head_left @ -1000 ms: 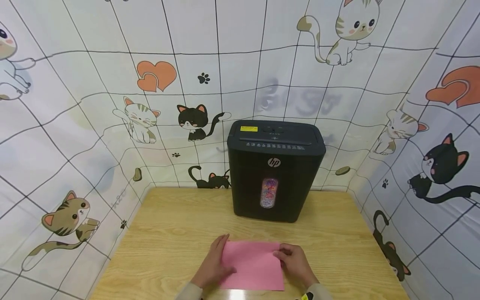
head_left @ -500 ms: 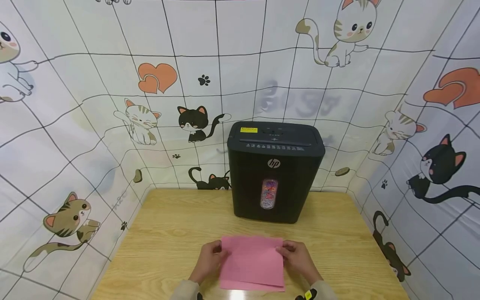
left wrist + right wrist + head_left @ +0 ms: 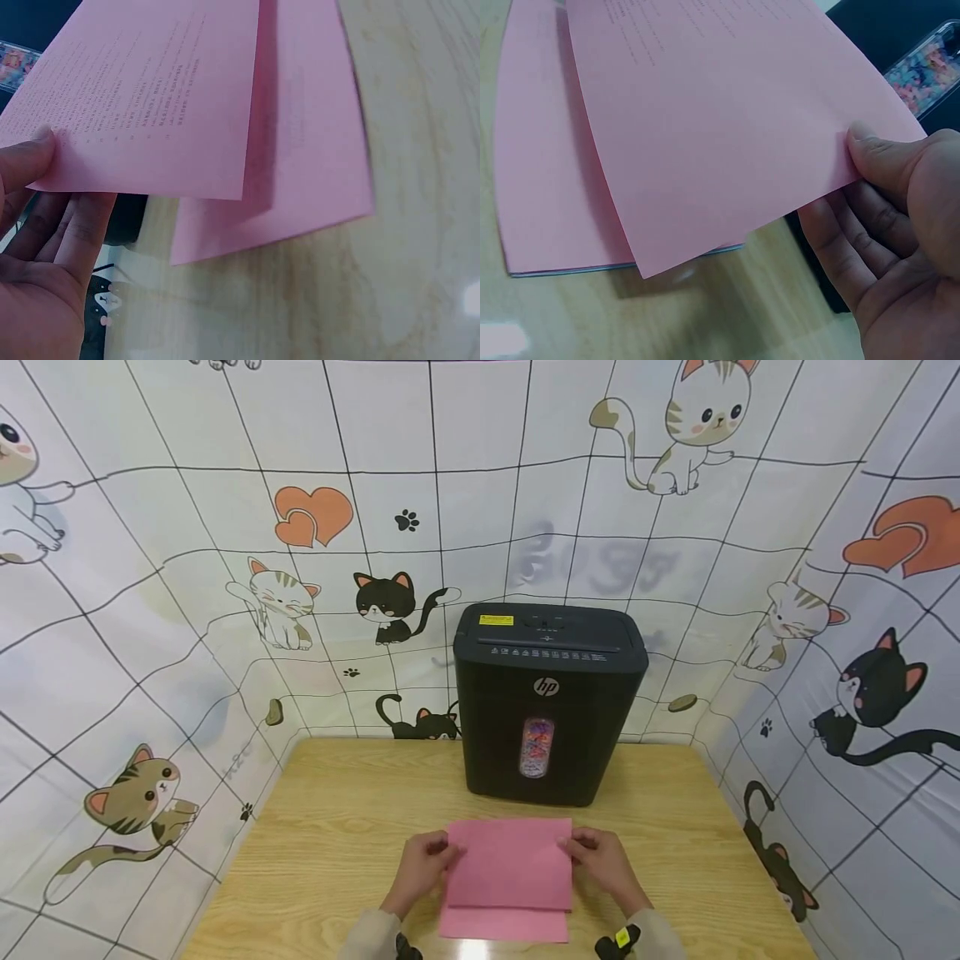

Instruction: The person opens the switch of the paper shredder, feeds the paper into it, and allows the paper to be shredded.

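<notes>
A pink sheet of paper (image 3: pixel 513 862) with faint printed text (image 3: pixel 142 97) (image 3: pixel 720 127) is lifted off a stack of pink sheets (image 3: pixel 502 925) (image 3: pixel 307 172) (image 3: pixel 540 172) lying on the wooden table (image 3: pixel 337 827). My left hand (image 3: pixel 422 870) (image 3: pixel 37 225) pinches the sheet's left edge, thumb on top. On the other side, my right hand (image 3: pixel 603 864) (image 3: pixel 889 225) pinches the right edge the same way. A black HP paper shredder (image 3: pixel 549 702) stands just behind the sheet, with coloured shreds showing in its window (image 3: pixel 536 747).
Cartoon cat fabric walls (image 3: pixel 187 610) enclose the table on the left, back and right. The shredder's feed slot (image 3: pixel 551 643) runs across its top. Bare tabletop lies on both sides of the stack.
Both hands have taken hold of the top pink sheet and raised it forward toward the shredder, uncovering the stack beneath. Earlier the hands lay on the flat stack.
</notes>
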A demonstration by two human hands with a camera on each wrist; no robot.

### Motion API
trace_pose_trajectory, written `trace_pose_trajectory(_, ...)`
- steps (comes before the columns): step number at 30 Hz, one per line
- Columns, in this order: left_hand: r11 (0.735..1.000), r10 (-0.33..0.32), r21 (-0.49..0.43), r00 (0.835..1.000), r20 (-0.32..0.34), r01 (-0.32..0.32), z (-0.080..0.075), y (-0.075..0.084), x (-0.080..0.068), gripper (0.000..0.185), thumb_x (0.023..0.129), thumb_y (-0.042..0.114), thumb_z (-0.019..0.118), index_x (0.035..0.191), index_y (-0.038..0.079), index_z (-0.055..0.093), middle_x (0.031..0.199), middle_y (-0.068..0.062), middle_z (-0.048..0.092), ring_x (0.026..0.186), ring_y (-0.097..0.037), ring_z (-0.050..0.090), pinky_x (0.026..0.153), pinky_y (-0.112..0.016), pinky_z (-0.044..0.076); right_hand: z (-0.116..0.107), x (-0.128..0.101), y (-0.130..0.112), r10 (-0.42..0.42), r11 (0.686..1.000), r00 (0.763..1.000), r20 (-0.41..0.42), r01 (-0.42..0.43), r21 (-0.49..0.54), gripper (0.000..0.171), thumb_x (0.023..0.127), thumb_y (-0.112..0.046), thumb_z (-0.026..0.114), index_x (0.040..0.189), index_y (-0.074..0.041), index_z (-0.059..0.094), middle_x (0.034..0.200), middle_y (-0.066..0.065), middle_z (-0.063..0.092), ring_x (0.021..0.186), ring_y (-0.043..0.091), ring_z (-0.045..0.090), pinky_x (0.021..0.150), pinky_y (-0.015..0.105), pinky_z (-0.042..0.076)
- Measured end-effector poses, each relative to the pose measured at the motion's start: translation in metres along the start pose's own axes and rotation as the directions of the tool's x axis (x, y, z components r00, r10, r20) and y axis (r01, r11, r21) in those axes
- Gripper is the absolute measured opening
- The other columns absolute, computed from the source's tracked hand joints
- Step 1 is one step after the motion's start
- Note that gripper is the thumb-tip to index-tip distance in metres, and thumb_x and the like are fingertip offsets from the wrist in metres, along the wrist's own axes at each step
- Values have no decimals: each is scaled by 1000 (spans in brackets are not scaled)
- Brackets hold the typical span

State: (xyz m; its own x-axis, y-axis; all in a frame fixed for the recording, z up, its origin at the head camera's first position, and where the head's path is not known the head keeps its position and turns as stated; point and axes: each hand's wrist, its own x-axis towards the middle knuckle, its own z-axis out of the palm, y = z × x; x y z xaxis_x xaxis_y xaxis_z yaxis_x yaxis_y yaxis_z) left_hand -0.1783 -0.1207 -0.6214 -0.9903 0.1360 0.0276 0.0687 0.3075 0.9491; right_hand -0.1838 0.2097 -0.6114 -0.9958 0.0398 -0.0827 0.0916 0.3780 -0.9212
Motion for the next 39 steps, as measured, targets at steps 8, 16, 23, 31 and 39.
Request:
trace_pose_trajectory(8, 999, 32, -32, 999, -23, -33, -5, 17, 8, 14, 92, 18, 77, 85, 6, 76, 83, -13, 75, 70, -9, 63, 64, -24, 57, -7, 6, -18, 4, 1000, 1000, 4, -4, 1, 9, 96, -9, 71, 99, -1, 75, 89, 7, 74, 77, 14, 69, 78, 43, 62)
trace_pose_trajectory(16, 998, 59, 2, 997, -48, -59, -13, 32, 24, 14, 94, 19, 76, 87, 7, 78, 82, -9, 75, 68, -7, 64, 64, -26, 58, -17, 16, -37, -45, 999, 999, 6, 45, 8, 14, 97, -15, 71, 101, -2, 74, 94, 10, 75, 81, 14, 69, 74, 29, 61)
trace_pose_trajectory(23, 997, 69, -26, 995, -74, -71, -17, 46, 34, 16, 91, 20, 79, 82, 7, 77, 78, -12, 75, 65, -8, 63, 64, -30, 59, -26, 23, -52, -44, 999, 999, 2, 44, 17, 20, 97, -24, 73, 103, -5, 74, 95, 7, 76, 82, 12, 70, 74, 25, 58)
trace_pose_trajectory(31, 994, 93, -42, 989, -115, -98, -21, 64, 45, 9, 89, 14, 80, 83, 7, 79, 78, -16, 75, 65, -18, 64, 60, -27, 54, -35, 31, -70, -125, 991, 992, -2, 125, 39, 20, 97, -20, 72, 103, -1, 74, 96, 14, 77, 79, 14, 71, 72, 24, 59)
trace_pose_trajectory(39, 989, 148, -10, 983, -111, -150, -29, 77, 55, 12, 90, 19, 80, 81, 12, 79, 76, -9, 75, 64, -11, 64, 62, -25, 55, -43, 36, -84, -116, 993, 993, -14, 116, 7, 22, 97, -27, 73, 103, -6, 75, 94, 9, 76, 80, 15, 71, 74, 30, 61)
